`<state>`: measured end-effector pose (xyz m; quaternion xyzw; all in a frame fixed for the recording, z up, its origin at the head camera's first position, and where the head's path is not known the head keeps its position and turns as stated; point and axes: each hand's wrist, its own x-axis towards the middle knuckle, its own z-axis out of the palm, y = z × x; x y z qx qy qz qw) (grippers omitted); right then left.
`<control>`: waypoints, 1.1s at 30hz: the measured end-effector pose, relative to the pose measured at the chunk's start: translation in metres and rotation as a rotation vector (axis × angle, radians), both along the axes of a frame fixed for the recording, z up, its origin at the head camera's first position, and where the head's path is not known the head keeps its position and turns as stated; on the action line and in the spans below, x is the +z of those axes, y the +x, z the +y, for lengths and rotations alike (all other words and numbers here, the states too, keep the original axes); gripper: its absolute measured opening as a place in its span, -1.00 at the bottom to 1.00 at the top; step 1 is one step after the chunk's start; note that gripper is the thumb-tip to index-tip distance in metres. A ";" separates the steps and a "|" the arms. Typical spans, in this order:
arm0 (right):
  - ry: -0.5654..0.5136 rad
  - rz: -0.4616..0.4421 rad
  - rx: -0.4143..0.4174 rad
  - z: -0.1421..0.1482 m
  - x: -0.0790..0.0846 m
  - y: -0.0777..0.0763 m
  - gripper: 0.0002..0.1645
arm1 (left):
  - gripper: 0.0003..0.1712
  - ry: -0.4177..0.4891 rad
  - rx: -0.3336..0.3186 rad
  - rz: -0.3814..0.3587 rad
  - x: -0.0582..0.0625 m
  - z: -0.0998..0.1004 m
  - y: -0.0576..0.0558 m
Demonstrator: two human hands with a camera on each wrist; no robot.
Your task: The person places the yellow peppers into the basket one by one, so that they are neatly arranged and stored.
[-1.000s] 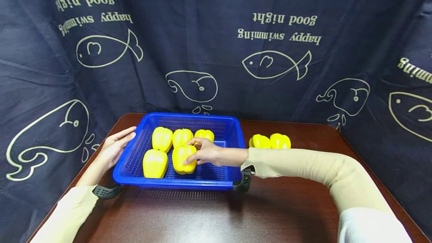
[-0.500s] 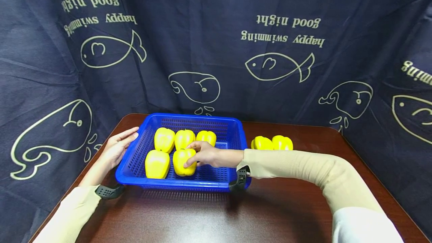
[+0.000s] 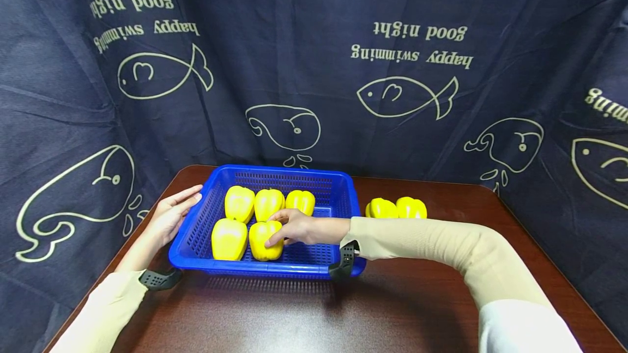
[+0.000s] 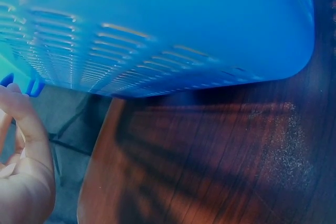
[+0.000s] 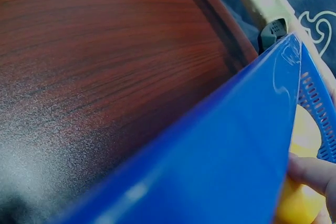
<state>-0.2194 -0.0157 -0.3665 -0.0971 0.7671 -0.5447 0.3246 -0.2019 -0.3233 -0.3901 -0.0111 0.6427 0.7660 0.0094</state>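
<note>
In the head view my right hand [image 3: 296, 227] reaches into a blue perforated plastic basket [image 3: 265, 268]. Its thumb and fingers grip a yellow bell pepper [image 3: 264, 249] low in the basket's front part. Beside it on the left sits another bell pepper [image 3: 229, 239]; behind are a left rear pepper [image 3: 239, 203], a middle one [image 3: 269, 204] and a right one [image 3: 300, 201]. My left hand [image 3: 169, 215] touches the basket's left rim with its fingers extended. The right wrist view shows the gripped pepper [image 5: 299, 205] partly hidden behind the basket wall [image 5: 226, 145].
Two more yellow bell peppers, one on the left [image 3: 382, 208] and one on the right [image 3: 412, 208], stand on the dark wooden table [image 3: 235, 309] beyond the basket's right side. A navy curtain [image 3: 314, 140] with fish prints hangs around the table.
My right hand has moved slightly down and left with the bell pepper, bringing it closer to the front left one. The left hand stays at the rim. The whole view has shifted slightly.
</note>
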 end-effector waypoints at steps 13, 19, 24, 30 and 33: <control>-0.046 -0.051 -0.006 -0.002 0.002 0.001 -0.37 | -0.68 0.003 0.002 0.013 -0.001 0.001 0.001; -0.028 -0.028 0.008 -0.003 0.004 0.001 -0.32 | -0.68 0.011 0.000 0.012 0.000 0.001 0.002; -0.009 0.002 0.016 -0.002 0.004 0.000 -0.33 | -0.70 0.005 0.005 0.001 0.001 0.002 0.002; 0.029 0.031 0.028 0.002 0.009 -0.003 -0.35 | -0.70 0.007 0.005 -0.006 0.002 0.002 0.002; 0.028 0.061 0.033 0.007 0.012 -0.005 -0.35 | -0.70 0.010 0.001 -0.004 0.001 0.002 0.001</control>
